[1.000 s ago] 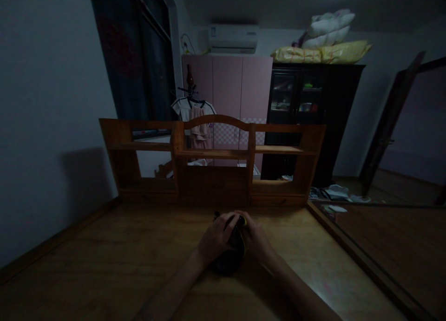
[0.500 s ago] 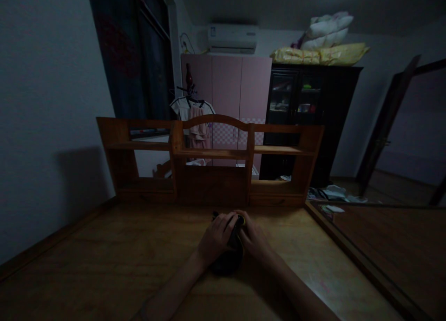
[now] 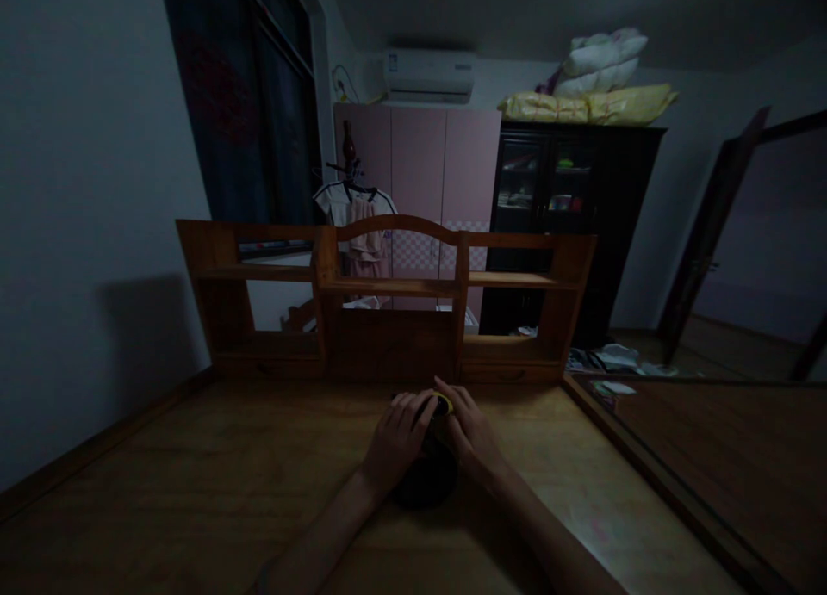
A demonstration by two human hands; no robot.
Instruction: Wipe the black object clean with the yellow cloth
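A black object (image 3: 426, 483) with a rounded lower part stands or lies on the wooden tabletop (image 3: 290, 449), between my hands. At its upper end is a yellow-edged round part (image 3: 444, 403). Its kind is too dark to make out. My left hand (image 3: 395, 440) curls over its upper left side, with the fingers bent around it. On the other side, my right hand (image 3: 476, 436) presses against the yellow edge with its fingers fairly straight and close together. Both hands cover much of the object's upper part.
A wooden shelf unit (image 3: 394, 285) stands along the table's far edge. A white wall (image 3: 83, 233) borders the left side. Beyond the shelf are a pink wardrobe (image 3: 417, 164) and a dark cabinet (image 3: 581, 216). A wooden ledge (image 3: 646, 457) runs along the right.
My right hand's fingers have straightened and lifted a little at the yellow edge. The black object's lower part has shifted slightly to the right. My left hand keeps its hold.
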